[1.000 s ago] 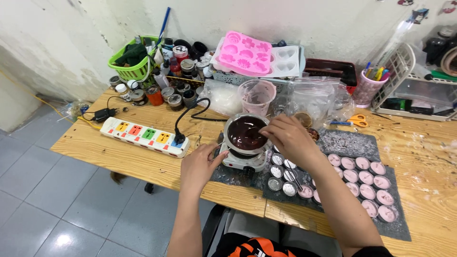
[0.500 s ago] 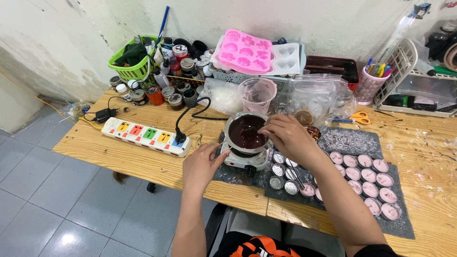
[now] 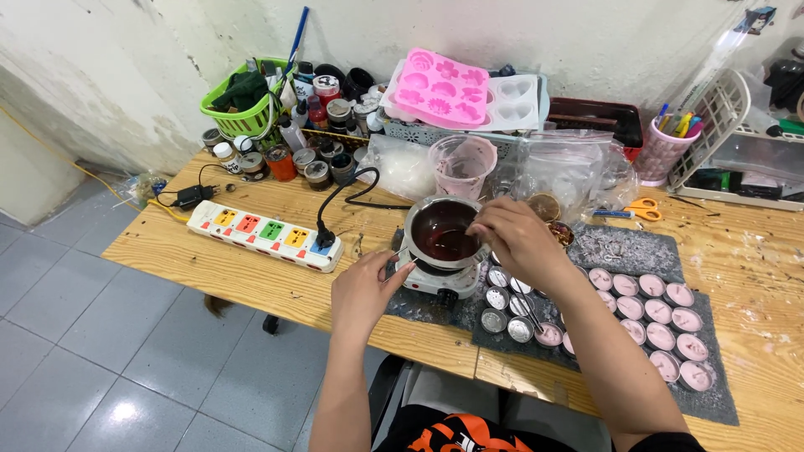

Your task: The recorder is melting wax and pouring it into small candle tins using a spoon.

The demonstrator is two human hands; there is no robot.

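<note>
A small metal pot (image 3: 442,219) of dark red liquid stands on a white electric hot plate (image 3: 429,283) at the table's middle. My left hand (image 3: 362,291) is at the pot's left side, its fingers closed on the short handle. My right hand (image 3: 521,241) hovers over the pot's right rim with its fingertips pinched together above the liquid; whether they hold something thin I cannot tell. To the right, on a dark mat (image 3: 630,248), lie several empty round metal tins (image 3: 501,300) and several tins filled with pink wax (image 3: 655,316).
A white power strip (image 3: 261,236) with a black plug lies left of the pot. Behind it are a clear measuring cup (image 3: 462,164), plastic bags (image 3: 569,172), jars (image 3: 311,164), a green basket (image 3: 243,107), a pink mould (image 3: 440,88), orange scissors (image 3: 643,205) and a pink pen holder (image 3: 662,149).
My left hand has moved in to the pot's handle. My right hand has shifted slightly up, from over the tins to the pot's rim.
</note>
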